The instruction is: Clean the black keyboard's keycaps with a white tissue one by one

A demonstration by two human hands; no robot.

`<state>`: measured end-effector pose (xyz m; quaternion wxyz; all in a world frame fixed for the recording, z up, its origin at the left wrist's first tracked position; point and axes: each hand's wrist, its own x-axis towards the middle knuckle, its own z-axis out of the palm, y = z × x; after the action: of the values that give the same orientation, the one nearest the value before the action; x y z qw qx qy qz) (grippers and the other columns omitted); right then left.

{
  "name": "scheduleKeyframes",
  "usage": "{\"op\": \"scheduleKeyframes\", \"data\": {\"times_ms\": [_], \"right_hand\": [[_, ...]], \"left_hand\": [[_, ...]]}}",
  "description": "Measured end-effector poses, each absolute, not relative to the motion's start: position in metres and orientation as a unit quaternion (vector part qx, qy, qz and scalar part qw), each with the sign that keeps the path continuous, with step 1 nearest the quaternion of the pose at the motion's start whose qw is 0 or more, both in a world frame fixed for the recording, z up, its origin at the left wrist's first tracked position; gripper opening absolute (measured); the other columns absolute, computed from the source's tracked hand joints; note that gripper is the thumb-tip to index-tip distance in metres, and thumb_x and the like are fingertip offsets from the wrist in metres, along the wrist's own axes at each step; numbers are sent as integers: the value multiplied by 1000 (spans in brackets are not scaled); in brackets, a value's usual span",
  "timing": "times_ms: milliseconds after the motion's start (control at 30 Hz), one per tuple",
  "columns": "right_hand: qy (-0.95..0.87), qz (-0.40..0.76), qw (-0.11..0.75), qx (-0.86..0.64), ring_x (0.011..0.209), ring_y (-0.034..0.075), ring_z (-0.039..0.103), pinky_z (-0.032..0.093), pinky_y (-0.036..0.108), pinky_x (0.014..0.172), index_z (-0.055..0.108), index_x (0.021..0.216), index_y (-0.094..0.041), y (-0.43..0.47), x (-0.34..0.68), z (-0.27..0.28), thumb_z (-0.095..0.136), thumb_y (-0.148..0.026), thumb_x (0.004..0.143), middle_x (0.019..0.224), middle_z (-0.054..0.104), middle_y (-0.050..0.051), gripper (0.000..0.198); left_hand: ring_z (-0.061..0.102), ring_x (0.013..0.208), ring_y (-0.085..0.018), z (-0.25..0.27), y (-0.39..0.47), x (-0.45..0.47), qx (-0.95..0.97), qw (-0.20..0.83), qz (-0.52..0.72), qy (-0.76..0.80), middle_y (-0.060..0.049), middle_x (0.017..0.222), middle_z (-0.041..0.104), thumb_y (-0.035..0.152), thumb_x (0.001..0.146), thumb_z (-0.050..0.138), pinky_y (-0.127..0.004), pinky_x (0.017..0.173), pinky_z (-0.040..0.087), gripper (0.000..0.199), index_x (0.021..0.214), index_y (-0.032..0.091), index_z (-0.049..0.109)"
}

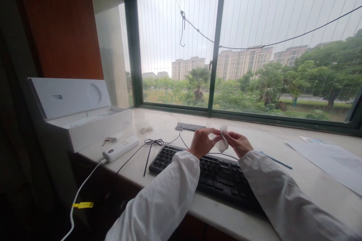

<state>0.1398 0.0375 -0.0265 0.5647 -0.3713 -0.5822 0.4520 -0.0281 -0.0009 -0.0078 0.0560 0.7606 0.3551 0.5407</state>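
A small white tissue (223, 145) is pinched between my two hands, above the black keyboard (216, 175). My left hand (202, 142) grips its left side with thumb and forefinger. On the other side my right hand (239, 143) has its fingers closed on the same tissue. Whether something small sits inside the tissue, I cannot tell. The keyboard lies slanted along the front of the white counter, partly covered by my sleeves. Behind my left hand, rows of loose dark keycaps (190, 126) lie on the counter.
At the left stand an open white box (96, 128) and a white power strip (120, 149) with a white cable. A tied black cable (154, 142) lies beside the keyboard. Crumpled white tissue (145, 128) rests behind it. To the right are a thin blue stick (278, 161) and paper sheets (328, 162).
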Motion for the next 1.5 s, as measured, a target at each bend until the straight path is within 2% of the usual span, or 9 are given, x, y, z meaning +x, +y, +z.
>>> {"op": "scheduleKeyframes", "data": {"times_ms": [267, 400, 500, 567, 833, 1100, 1333, 1433, 1500], "right_hand": [[-615, 346, 591, -391, 66, 19, 64, 49, 27, 61, 74, 75, -18, 28, 137, -21, 76, -66, 54, 74, 73, 6, 53], [-619, 323, 602, -388, 67, 20, 65, 50, 27, 60, 74, 79, -18, 27, 137, -21, 76, -64, 56, 74, 73, 6, 51], [-623, 319, 607, -376, 66, 19, 64, 50, 27, 60, 74, 80, -18, 26, 136, -21, 74, -63, 61, 73, 73, 6, 49], [-630, 317, 601, -375, 66, 19, 64, 49, 27, 59, 73, 80, -18, 26, 136, -21, 72, -63, 63, 72, 73, 6, 49], [-637, 326, 602, -353, 66, 19, 63, 49, 28, 59, 70, 76, -18, 25, 135, -20, 74, -62, 62, 72, 72, 6, 47], [-640, 322, 615, -330, 72, 21, 65, 52, 31, 66, 73, 78, -19, 23, 133, -20, 75, -61, 61, 76, 73, 6, 46], [-655, 361, 589, -306, 79, 23, 67, 52, 34, 76, 76, 79, -19, 27, 139, -17, 79, -57, 58, 81, 74, 7, 44], [-666, 383, 563, -306, 79, 23, 67, 52, 33, 75, 76, 78, -18, 31, 143, -16, 80, -57, 56, 81, 74, 7, 44], [-668, 377, 556, -321, 77, 22, 67, 52, 31, 71, 76, 80, -18, 34, 145, -17, 80, -58, 56, 79, 74, 6, 47]], "left_hand": [[69, 86, -19, -8, -2, -27, 746, 87, 553, 360, -3, 93, 75, 36, 81, 69, -28, 74, 53, 19, 92, 23, 75], [69, 71, -17, -8, -1, -24, 714, 167, 564, 379, -5, 91, 75, 41, 76, 72, -26, 57, 53, 26, 91, 20, 76], [63, 55, -13, -9, 2, -22, 682, 253, 569, 384, -8, 93, 74, 47, 72, 74, -22, 40, 46, 38, 95, 17, 75], [60, 53, -11, -9, 4, -22, 663, 302, 569, 382, -9, 91, 74, 48, 68, 76, -20, 36, 43, 42, 95, 15, 76], [44, 48, -4, -9, 10, -27, 601, 436, 559, 369, -8, 76, 71, 49, 61, 81, -17, 40, 34, 47, 91, 13, 77], [36, 48, -2, -9, 11, -30, 583, 482, 539, 370, -10, 85, 72, 53, 56, 82, -18, 43, 29, 55, 94, 14, 77], [23, 44, 1, -10, 14, -35, 568, 579, 475, 342, -10, 103, 71, 52, 63, 79, -18, 39, 13, 52, 103, 19, 75], [23, 43, 2, -10, 13, -36, 569, 599, 450, 340, -10, 107, 70, 50, 64, 79, -17, 38, 13, 50, 104, 21, 75], [26, 42, 2, -9, 12, -35, 590, 565, 455, 353, -10, 102, 71, 53, 67, 76, -17, 37, 17, 48, 101, 18, 76]]}}
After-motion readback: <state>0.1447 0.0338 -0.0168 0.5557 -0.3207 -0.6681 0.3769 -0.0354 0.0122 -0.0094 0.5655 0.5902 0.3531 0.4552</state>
